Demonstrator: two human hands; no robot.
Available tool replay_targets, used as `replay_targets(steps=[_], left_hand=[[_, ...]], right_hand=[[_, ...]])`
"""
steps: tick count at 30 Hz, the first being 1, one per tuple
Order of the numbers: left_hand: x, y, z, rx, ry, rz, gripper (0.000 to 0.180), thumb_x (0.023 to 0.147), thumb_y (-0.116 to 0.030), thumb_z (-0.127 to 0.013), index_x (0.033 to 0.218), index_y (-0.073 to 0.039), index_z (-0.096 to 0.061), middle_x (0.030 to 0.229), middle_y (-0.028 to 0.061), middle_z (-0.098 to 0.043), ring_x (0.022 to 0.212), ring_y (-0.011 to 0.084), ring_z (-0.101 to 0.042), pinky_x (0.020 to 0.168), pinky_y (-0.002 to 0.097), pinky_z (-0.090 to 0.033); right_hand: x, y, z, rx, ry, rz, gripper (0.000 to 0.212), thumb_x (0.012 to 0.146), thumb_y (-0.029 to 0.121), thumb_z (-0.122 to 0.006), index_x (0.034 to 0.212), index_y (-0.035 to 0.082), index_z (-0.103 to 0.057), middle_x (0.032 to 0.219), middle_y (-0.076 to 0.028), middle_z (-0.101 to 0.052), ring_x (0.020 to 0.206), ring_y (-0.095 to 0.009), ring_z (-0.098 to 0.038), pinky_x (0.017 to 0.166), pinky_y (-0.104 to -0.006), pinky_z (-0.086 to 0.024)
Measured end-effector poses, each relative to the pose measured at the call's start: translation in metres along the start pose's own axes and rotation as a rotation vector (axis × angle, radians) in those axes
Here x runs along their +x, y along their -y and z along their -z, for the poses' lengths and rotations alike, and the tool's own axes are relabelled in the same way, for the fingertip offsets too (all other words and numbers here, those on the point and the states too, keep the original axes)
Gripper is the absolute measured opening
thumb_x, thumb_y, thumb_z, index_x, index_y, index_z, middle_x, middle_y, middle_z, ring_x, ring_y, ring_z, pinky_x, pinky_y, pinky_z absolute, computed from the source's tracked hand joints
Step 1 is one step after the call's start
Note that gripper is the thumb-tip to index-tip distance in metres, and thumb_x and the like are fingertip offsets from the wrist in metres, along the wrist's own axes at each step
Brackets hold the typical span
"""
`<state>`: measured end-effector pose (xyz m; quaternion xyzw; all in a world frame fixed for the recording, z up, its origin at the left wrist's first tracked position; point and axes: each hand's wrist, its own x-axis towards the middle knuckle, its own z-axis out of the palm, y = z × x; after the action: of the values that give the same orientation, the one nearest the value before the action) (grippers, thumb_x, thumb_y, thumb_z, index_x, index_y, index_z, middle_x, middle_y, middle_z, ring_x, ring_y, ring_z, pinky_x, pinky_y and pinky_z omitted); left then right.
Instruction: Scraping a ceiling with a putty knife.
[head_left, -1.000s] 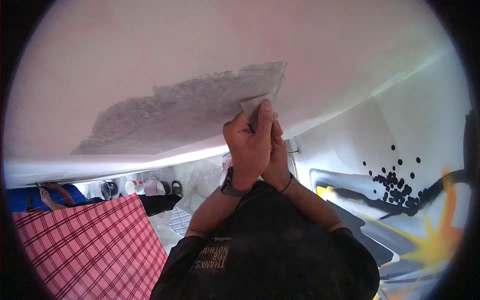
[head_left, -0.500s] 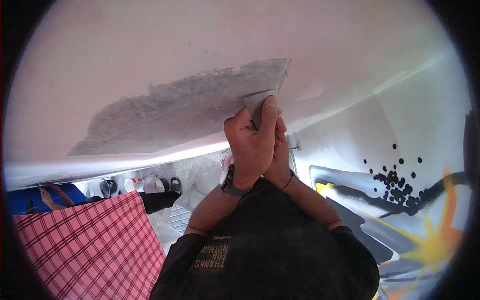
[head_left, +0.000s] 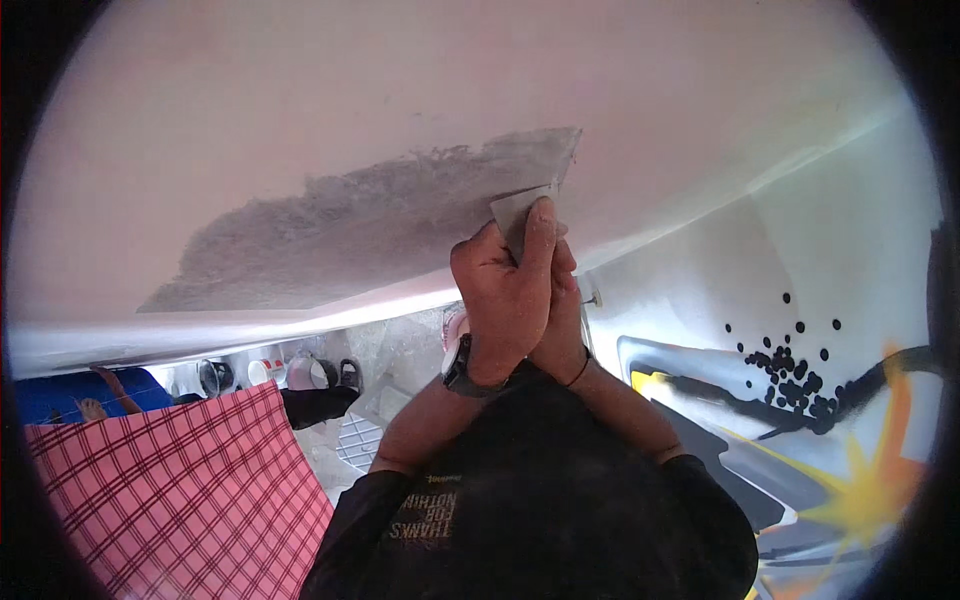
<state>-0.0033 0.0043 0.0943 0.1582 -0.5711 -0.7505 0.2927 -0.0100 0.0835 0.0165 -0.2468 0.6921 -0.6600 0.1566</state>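
Left hand (head_left: 503, 305) pinches a small grey sheet (head_left: 512, 208) at its twelve o'clock, thumb laid along it; the right hand (head_left: 566, 310) tucks in behind, its fingers partly hidden, so I can't tell what they grip. From where I stand, the sheet overlaps the three o'clock end of the dark patch (head_left: 330, 235) on the pale surface (head_left: 300, 80). I'd keep the edge flat, the pressure even, and go lightly near the patch's two o'clock corner.
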Motion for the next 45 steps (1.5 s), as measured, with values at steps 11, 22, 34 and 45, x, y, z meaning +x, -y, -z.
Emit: replay_targets(steps=[11, 22, 34, 45], left_hand=[[-0.004, 0.004, 0.006, -0.033, -0.007, 0.025, 0.030, 0.097, -0.014, -0.057, 0.073, 0.003, -0.062, 0.056, 0.0048, -0.060, 0.044, 0.0070, -0.054, 0.040, 0.0223, -0.040], [-0.001, 0.000, 0.010, 0.017, -0.006, -0.006, 0.030, 0.097, -0.017, -0.058, 0.074, 0.002, -0.063, 0.056, 0.0041, -0.060, 0.044, 0.0069, -0.054, 0.040, 0.0220, -0.040], [0.003, -0.003, 0.007, -0.027, -0.007, -0.029, 0.029, 0.097, -0.015, -0.058, 0.073, 0.001, -0.062, 0.055, 0.0035, -0.060, 0.045, 0.0063, -0.054, 0.041, 0.0217, -0.039], [0.004, -0.003, 0.014, -0.027, -0.012, 0.011, 0.031, 0.097, -0.017, -0.059, 0.073, 0.002, -0.061, 0.057, 0.0047, -0.061, 0.045, 0.0070, -0.054, 0.040, 0.0218, -0.039]], right_hand=[[-0.005, 0.007, 0.000, -0.070, -0.019, -0.022, 0.063, 0.085, 0.002, -0.055, 0.144, 0.000, -0.034, 0.101, -0.006, -0.066, 0.089, -0.006, -0.051, 0.075, -0.0248, -0.047], [-0.001, 0.011, -0.007, 0.089, -0.041, -0.066, 0.068, 0.086, 0.004, -0.057, 0.147, 0.000, -0.029, 0.117, -0.009, -0.062, 0.099, -0.005, -0.051, 0.080, -0.0222, -0.046], [0.003, 0.013, -0.006, -0.055, -0.033, 0.007, 0.056, 0.087, 0.012, -0.059, 0.136, -0.005, -0.041, 0.095, -0.010, -0.069, 0.092, -0.006, -0.054, 0.074, -0.0272, -0.049], [0.004, 0.017, -0.006, 0.049, 0.001, -0.068, 0.063, 0.088, 0.010, -0.060, 0.143, -0.002, -0.032, 0.108, -0.014, -0.068, 0.099, -0.009, -0.057, 0.079, -0.0277, -0.051]])
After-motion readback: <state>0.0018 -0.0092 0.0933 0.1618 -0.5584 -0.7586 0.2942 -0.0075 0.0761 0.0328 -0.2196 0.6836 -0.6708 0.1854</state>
